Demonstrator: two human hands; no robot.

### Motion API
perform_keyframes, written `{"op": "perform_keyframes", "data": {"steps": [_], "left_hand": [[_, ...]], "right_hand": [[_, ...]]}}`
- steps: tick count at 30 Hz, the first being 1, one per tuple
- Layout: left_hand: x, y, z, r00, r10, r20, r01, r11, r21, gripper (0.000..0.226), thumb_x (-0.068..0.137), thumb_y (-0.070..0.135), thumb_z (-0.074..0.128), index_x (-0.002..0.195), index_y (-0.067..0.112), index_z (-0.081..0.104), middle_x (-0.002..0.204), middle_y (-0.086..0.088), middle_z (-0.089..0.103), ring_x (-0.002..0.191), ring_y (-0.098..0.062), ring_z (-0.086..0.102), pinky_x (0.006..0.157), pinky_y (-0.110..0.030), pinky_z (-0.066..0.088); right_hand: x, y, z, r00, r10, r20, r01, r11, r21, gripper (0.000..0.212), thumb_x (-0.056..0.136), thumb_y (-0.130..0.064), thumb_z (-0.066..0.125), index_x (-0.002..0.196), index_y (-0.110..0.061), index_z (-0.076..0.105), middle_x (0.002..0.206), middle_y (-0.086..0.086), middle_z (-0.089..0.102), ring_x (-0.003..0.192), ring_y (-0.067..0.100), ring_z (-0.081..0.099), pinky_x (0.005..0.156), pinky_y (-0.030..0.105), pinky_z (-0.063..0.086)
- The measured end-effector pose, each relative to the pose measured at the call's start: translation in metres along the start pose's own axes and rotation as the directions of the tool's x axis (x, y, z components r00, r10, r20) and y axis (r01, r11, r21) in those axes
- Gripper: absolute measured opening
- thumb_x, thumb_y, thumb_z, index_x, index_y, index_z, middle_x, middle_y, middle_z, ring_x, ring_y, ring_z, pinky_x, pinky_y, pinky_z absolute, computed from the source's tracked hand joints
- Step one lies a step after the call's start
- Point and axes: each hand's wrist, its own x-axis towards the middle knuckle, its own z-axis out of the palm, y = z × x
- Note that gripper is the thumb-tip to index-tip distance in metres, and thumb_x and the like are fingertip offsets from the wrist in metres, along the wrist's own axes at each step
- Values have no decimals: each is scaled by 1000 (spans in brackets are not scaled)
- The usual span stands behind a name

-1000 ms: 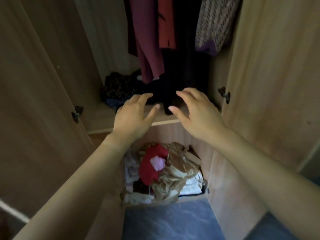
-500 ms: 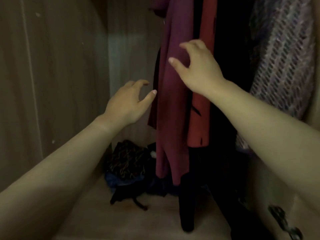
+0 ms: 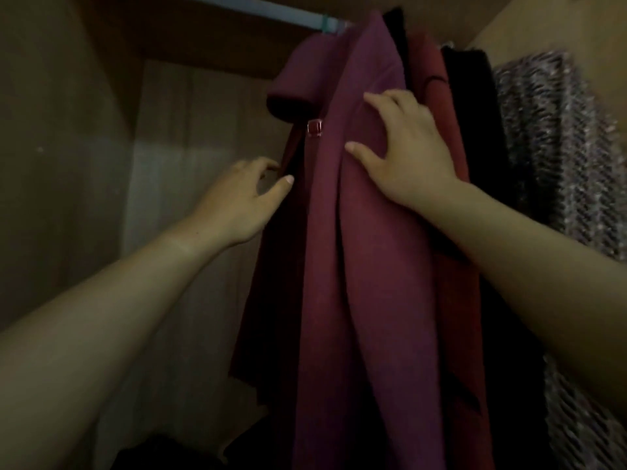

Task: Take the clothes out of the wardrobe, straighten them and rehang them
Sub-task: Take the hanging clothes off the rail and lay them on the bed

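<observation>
Hands differ: right hand spread flat on the maroon coat, which hangs from the rail at twelve o'clock; left hand, at its nine o'clock, loosely curled, empty. Pulling downward rather than lifting could snag or drop the coat.

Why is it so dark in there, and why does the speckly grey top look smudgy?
Head view: dim inside the wardrobe, with a pale patch of light on the back panel; the speckled knit at the right edge is smeared by blur; the purple coat looks sharper.

Maroon coat, grey speckled knit
</observation>
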Motion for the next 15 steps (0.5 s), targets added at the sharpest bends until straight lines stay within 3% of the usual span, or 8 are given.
{"op": "perform_keyframes", "data": {"steps": [3, 7, 11, 15], "left_hand": [[41, -16, 19, 998, 58, 5, -57, 997, -57, 48, 95, 46, 43, 133, 17, 47, 134, -12, 48, 124, -26, 46, 99, -31, 36], [95, -29, 25, 974, 116, -195, -147, 977, -154, 45, 96, 46, 42, 129, 17, 50, 130, -11, 49, 119, -26, 47, 88, -28, 34], [140, -26, 17, 938, 44, -345, -168, 926, -337, 51, 92, 55, 42, 127, 20, 48, 128, -4, 47, 114, -19, 48, 84, -27, 34], [176, -12, 7, 920, -84, -382, -154, 820, -551, 49, 89, 52, 50, 129, 26, 45, 132, 3, 42, 112, -11, 43, 85, -27, 36]], "right_hand": [[25, 0, 1, 990, 116, -80, -121, 991, -57, 53, 88, -51, 52, 130, -19, 45, 132, 7, 39, 120, 26, 37, 97, 37, 35], [85, -11, -2, 947, 113, -299, -174, 967, -187, 53, 87, -52, 52, 123, -14, 46, 132, 9, 35, 121, 26, 34, 98, 40, 35], [130, -1, 5, 987, 98, -128, -134, 939, -316, 58, 89, -48, 51, 134, -14, 40, 140, 9, 35, 127, 29, 34, 100, 46, 37], [138, 15, 16, 993, 113, -47, -120, 847, -518, 58, 90, -52, 46, 134, -16, 43, 142, 8, 38, 131, 28, 28, 100, 53, 31]]}}
